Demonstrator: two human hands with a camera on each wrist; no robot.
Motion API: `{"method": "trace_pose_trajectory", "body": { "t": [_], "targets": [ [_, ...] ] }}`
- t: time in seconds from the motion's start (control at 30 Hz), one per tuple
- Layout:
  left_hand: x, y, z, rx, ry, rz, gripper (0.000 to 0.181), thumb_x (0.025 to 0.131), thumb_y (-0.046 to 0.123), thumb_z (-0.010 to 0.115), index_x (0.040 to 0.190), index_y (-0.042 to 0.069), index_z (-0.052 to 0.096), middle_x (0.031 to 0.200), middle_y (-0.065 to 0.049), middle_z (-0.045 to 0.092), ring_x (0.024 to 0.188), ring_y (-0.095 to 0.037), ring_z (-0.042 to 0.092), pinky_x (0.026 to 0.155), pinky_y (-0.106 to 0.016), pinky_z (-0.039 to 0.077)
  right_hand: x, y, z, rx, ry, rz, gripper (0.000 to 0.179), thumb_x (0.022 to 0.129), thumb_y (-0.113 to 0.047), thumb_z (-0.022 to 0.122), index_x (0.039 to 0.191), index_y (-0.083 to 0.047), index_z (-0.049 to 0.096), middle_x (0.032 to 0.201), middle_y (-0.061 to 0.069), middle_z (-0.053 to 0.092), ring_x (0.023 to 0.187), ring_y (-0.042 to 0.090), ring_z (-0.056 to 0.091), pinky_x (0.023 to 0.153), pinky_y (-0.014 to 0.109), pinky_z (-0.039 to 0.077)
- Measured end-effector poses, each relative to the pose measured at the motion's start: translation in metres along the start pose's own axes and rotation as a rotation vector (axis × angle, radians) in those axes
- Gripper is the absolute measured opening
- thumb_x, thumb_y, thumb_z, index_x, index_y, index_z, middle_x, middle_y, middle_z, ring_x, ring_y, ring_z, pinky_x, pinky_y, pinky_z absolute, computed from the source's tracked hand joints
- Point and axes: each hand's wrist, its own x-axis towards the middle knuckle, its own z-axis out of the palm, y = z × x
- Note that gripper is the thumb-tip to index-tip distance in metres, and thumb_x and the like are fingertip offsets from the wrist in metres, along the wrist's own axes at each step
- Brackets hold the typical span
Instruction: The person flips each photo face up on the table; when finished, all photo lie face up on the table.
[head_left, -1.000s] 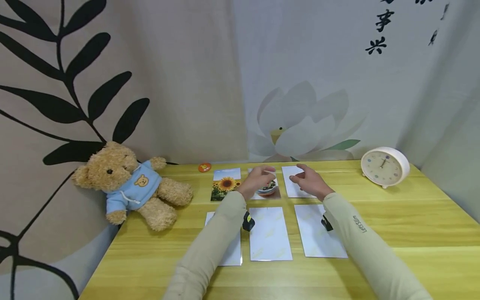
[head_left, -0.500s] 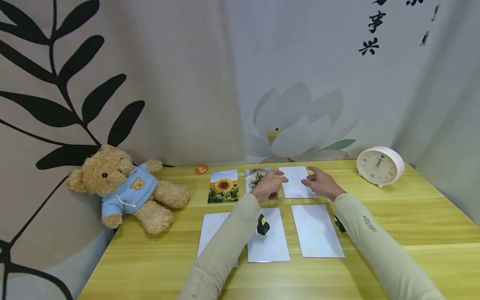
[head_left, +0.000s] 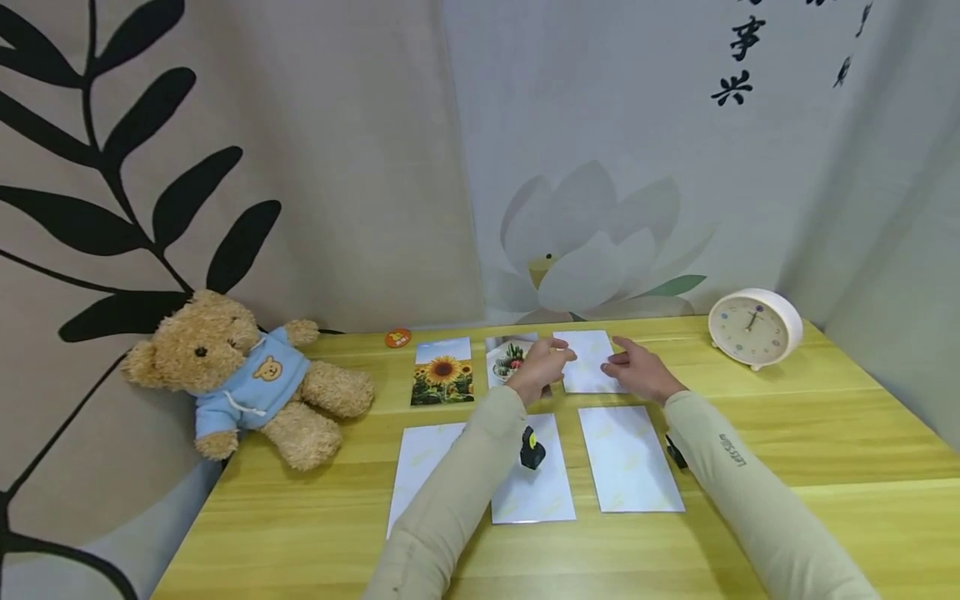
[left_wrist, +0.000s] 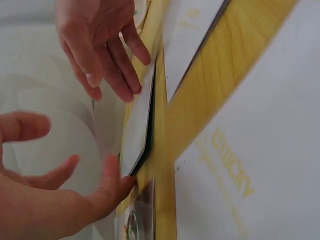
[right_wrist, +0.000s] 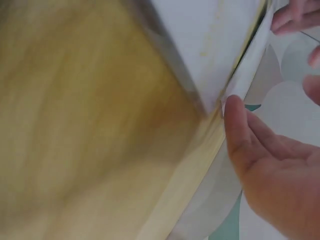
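In the head view, a white face-down card (head_left: 588, 357) lies at the right end of the back row, between my two hands. My left hand (head_left: 542, 369) is at its left side, fingers spread; the left wrist view shows the left thumb touching a corner of the card (left_wrist: 138, 122). My right hand (head_left: 643, 371) is at the opposite side, its fingertips at the card's edge. In the left wrist view the card looks tilted, a dark underside showing at one edge. A photo card of a potted cactus (head_left: 504, 360), partly covered by my left hand, lies beside it.
A sunflower photo card (head_left: 442, 371) ends the back row at left. White cards (head_left: 628, 458) form the front row, partly under my left sleeve. A teddy bear (head_left: 251, 375) sits left, a round clock (head_left: 753, 327) back right, an orange sticker (head_left: 397, 337) at the back edge.
My left hand has moved right, off the middle of the cactus card to the left side of the white card. My right hand has shifted slightly rightward relative to the cards. The head view has turned slightly.
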Motion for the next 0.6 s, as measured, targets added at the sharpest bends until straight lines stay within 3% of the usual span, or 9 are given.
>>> {"method": "trace_pose_trajectory", "body": {
  "t": [0.1,0.2,0.27,0.33,0.43,0.6],
  "targets": [
    [0.002,-0.001,-0.001,-0.061,0.055,0.042,0.045,0.099,0.020,0.056,0.143,0.013,0.053,0.129,-0.009,0.059,0.085,-0.020,0.055,0.070,-0.034,0.040,0.000,-0.002,0.002,-0.014,-0.010,-0.034,0.072,0.105,-0.026,0.050,0.159,0.004,0.013,0.147,0.032,0.048,0.132,0.044,0.053,0.107,0.054,0.048],
    [0.004,-0.003,-0.004,-0.106,0.090,0.086,0.048,0.099,0.014,0.053,0.147,0.010,0.049,0.120,-0.018,0.062,0.072,-0.020,0.050,0.070,-0.037,0.041,0.000,-0.005,0.004,-0.035,-0.021,-0.078,0.072,0.105,-0.029,0.050,0.160,0.002,0.014,0.147,0.032,0.049,0.133,0.044,0.053,0.107,0.055,0.048],
    [0.005,-0.003,-0.006,-0.127,0.105,0.107,0.048,0.099,0.010,0.051,0.147,0.008,0.048,0.118,-0.018,0.062,0.073,-0.019,0.051,0.075,-0.036,0.047,0.001,-0.007,0.005,-0.057,-0.012,-0.096,0.071,0.105,-0.032,0.049,0.160,-0.002,0.016,0.146,0.031,0.051,0.133,0.044,0.053,0.109,0.056,0.046],
    [0.006,-0.003,-0.008,-0.157,0.106,0.122,0.050,0.099,0.006,0.050,0.149,0.005,0.045,0.125,-0.019,0.060,0.085,-0.023,0.059,0.086,-0.040,0.053,0.003,-0.009,0.006,-0.081,0.003,-0.109,0.069,0.106,-0.036,0.048,0.161,-0.007,0.018,0.144,0.030,0.053,0.132,0.044,0.054,0.109,0.057,0.045],
    [0.006,-0.003,-0.009,-0.212,0.106,0.127,0.054,0.098,0.000,0.051,0.151,0.000,0.039,0.137,-0.018,0.058,0.110,-0.033,0.063,0.101,-0.045,0.052,0.005,-0.014,0.008,-0.117,0.020,-0.112,0.067,0.106,-0.042,0.046,0.162,-0.014,0.021,0.142,0.029,0.055,0.131,0.043,0.055,0.109,0.058,0.044],
    [0.006,-0.004,-0.010,-0.269,0.093,0.126,0.060,0.097,-0.001,0.058,0.153,0.000,0.034,0.139,-0.020,0.059,0.126,-0.038,0.059,0.109,-0.048,0.048,0.005,-0.025,0.011,-0.162,0.017,-0.122,0.064,0.106,-0.046,0.043,0.161,-0.022,0.023,0.141,0.028,0.057,0.130,0.044,0.055,0.109,0.060,0.043]
  ]
}}
